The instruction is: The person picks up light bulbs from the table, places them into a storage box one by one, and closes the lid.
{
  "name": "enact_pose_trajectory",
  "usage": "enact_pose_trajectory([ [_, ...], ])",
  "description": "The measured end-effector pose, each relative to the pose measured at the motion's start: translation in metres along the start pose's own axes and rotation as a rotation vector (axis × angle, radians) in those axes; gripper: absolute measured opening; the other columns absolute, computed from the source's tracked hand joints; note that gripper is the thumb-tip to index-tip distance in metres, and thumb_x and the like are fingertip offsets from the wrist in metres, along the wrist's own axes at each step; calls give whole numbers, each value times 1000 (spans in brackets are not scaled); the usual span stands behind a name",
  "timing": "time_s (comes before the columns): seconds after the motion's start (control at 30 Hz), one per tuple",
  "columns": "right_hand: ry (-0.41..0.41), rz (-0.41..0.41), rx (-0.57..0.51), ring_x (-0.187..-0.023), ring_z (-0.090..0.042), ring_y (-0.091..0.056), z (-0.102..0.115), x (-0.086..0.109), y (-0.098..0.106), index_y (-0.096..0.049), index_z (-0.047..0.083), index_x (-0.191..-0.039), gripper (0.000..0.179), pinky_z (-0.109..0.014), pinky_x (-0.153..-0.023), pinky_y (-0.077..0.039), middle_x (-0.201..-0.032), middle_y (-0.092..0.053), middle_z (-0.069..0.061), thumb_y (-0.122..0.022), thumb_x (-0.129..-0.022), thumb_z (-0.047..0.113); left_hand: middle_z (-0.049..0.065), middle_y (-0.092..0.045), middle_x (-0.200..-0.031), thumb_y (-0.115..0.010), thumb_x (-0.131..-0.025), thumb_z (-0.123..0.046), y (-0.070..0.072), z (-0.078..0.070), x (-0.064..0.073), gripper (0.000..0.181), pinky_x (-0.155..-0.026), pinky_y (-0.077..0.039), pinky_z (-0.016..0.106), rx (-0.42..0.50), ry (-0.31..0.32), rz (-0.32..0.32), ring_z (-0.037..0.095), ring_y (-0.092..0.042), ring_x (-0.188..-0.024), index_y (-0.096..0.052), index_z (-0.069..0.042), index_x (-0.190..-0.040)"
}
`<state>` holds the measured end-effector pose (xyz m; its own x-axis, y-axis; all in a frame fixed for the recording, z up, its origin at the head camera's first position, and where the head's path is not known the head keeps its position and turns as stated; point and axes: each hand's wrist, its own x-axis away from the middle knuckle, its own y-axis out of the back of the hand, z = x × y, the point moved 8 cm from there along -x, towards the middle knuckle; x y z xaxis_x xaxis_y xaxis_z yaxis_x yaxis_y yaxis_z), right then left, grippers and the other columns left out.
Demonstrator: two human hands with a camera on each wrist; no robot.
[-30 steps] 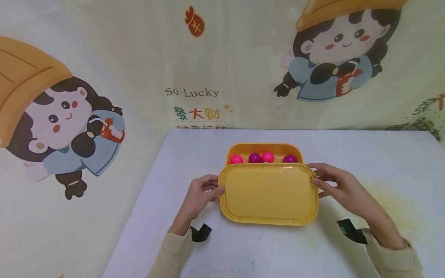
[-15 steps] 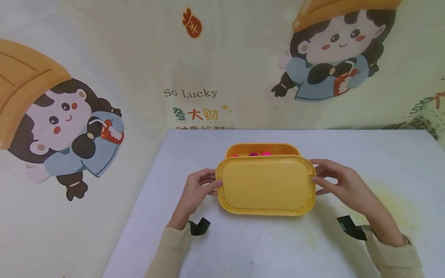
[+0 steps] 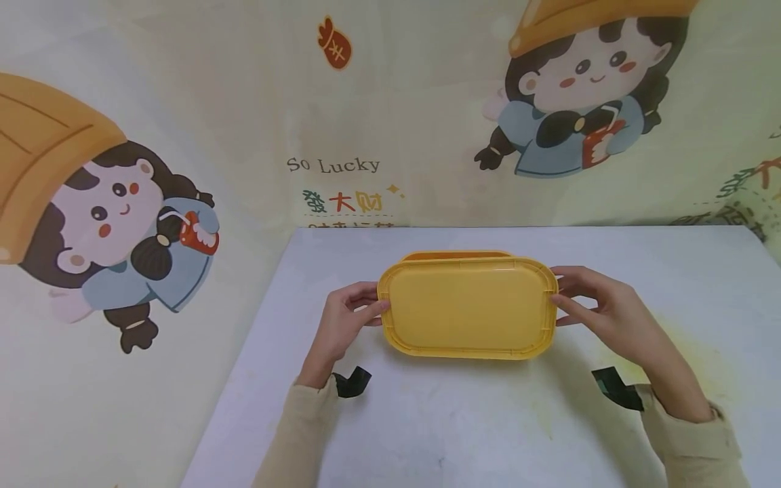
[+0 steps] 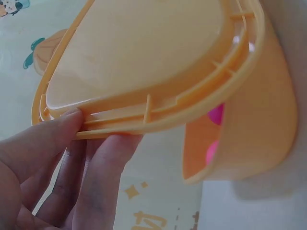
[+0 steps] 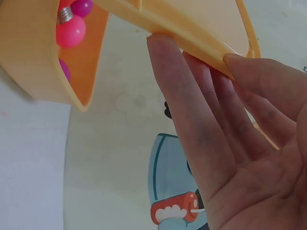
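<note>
Between both hands is a yellow rectangular lid (image 3: 466,308) with rounded corners and a ribbed rim. My left hand (image 3: 349,322) pinches its left end, thumb on the upper face and fingers beneath. At the right end, my right hand (image 3: 601,308) grips the lid the same way. Behind and below it stands an orange-yellow box (image 3: 457,255), mostly covered by the lid in the head view. Both wrist views show the lid held apart above the box. Inside lie pink balls (image 5: 70,31) and purple balls (image 5: 82,7), partly hidden, beside a small silvery ribbed piece (image 5: 64,15).
The box stands on a white table (image 3: 464,427) whose far edge meets a patterned backdrop (image 3: 427,102) with cartoon figures and lettering. A dark strap end (image 3: 352,383) juts from the left sleeve, and another dark strap end (image 3: 617,388) from the right.
Both hands have carried the lid away from me and over the box. The balls, seen earlier in the head view, are now hidden there behind the lid.
</note>
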<state>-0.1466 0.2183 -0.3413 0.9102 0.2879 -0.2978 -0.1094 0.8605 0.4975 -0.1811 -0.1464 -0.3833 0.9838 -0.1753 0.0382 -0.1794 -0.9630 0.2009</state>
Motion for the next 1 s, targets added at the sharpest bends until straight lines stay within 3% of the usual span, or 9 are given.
enact_pose_trajectory([
  [0.23,-29,-39,-19,-86,-5,-68,-1,-4,1,-63,3,-125,35,-26,-63,-60,-105,-68,3,-67,-90,-2,15,-70,-104,-77,-87,-13,4,-10,-4,31,-72,-62,37,17,-62,-40,23,-68,-91,-72,-5,-116],
  [0.5,-33,-87,-10,-86,-2,-68,-2,-4,3,-65,1,-124,30,-25,-64,-60,-106,-67,14,-64,-94,-1,14,-70,-104,-77,-87,-12,9,-14,-8,31,-73,-62,37,41,-111,-64,22,-68,-90,-72,-2,-115],
  [0.83,-87,-107,-22,-74,-6,-64,-7,-6,1,-65,-3,-118,23,-28,-57,-59,-90,-63,-3,-54,-102,8,13,-71,-106,-76,-86,-7,9,-21,-8,29,-73,-61,38,98,-157,-86,22,-69,-94,-71,1,-114],
  [1.0,-118,-116,-11,-73,-9,-64,-11,-6,0,-64,-3,-117,25,-28,-54,-59,-91,-60,-2,-52,-104,14,11,-71,-106,-76,-86,-6,8,-21,-7,28,-74,-61,38,106,-165,-92,22,-69,-94,-72,1,-112],
])
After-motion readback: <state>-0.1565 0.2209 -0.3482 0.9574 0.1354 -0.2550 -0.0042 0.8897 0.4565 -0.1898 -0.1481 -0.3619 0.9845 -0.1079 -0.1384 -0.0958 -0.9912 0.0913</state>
